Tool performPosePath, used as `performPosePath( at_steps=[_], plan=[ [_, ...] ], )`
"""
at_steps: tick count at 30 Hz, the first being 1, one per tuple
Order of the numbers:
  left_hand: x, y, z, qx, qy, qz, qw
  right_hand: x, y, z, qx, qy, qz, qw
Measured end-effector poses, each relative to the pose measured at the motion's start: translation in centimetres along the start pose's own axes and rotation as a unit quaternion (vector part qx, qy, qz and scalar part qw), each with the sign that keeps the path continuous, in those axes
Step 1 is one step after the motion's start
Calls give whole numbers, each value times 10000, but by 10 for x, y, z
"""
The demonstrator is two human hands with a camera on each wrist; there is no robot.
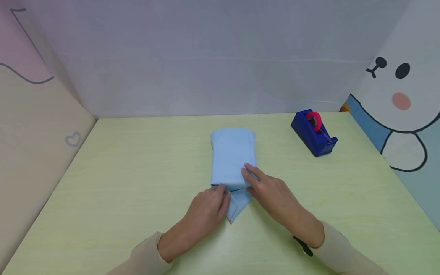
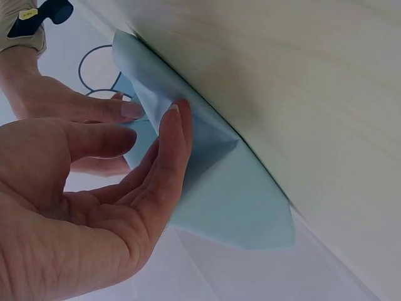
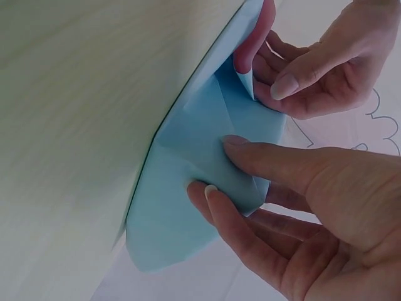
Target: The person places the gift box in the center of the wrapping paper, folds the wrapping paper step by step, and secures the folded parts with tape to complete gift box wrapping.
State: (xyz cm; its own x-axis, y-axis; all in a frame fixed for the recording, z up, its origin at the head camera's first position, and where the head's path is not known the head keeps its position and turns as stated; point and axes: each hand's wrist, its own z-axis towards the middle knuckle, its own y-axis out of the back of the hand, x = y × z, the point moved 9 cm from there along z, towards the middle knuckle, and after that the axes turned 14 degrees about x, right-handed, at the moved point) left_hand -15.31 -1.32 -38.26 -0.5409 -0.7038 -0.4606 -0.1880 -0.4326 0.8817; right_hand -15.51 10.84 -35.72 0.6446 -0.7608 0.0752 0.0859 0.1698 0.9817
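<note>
A light blue paper-wrapped packet [image 1: 233, 156] lies on the table in the head view, with a pointed paper flap [image 1: 238, 204] at its near end. My left hand [image 1: 207, 208] is at the near left corner. Its fingers touch the folded paper [image 2: 219, 182] in the left wrist view, while its thumb stands apart from them. At the near right edge, my right hand [image 1: 269, 193] pinches the blue paper [image 3: 169, 207], thumb on the end fold and fingertips on the upper face. What lies inside the paper is hidden.
A dark blue tape dispenser [image 1: 313, 133] with a red-rimmed roll stands at the back right of the pale wooden table [image 1: 137, 160]. Printed panels border the table at the left and right, with a plain grey-lilac backdrop [image 1: 220, 57] behind.
</note>
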Motion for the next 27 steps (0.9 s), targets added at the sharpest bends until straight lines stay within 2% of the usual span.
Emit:
performPosePath(
  at_steps=[8, 16, 27],
  plan=[
    [-3, -2, -1, 213, -25, 96, 9997, -1, -1, 1, 110, -63, -7, 9999],
    [-6, -6, -1, 316, -185, 303, 9989, -1, -2, 1, 149, -81, 21, 9999],
    [-12, -11, -3, 419, -326, 740, 9958, 0, -1, 1, 86, -50, -19, 9999]
  ],
)
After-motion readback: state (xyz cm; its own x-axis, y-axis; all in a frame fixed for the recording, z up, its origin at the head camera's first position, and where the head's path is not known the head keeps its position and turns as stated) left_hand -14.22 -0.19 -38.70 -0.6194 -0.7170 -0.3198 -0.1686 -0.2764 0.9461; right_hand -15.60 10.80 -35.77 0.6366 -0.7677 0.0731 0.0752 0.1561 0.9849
